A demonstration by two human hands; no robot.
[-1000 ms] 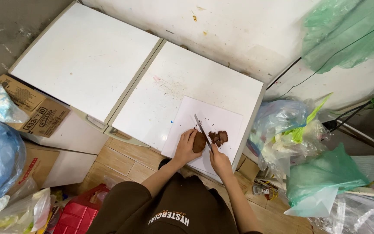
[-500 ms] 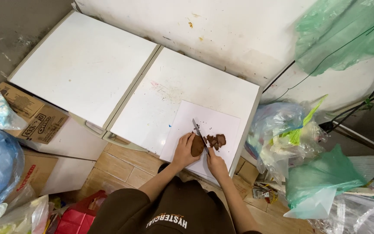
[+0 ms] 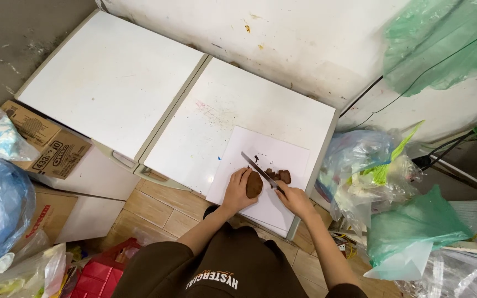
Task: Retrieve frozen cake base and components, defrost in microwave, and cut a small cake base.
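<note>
The left hand [image 3: 239, 190] cups a brown lump [image 3: 254, 184], fingers curled around it, holding it on a white sheet [image 3: 274, 154] laid on a white cabinet top [image 3: 233, 110]. The right hand [image 3: 293, 198] is closed around the handle of a knife [image 3: 260, 170], whose blade lies against the lump's right side. Small brown pieces [image 3: 281, 176] lie just beside the blade on the sheet.
</note>
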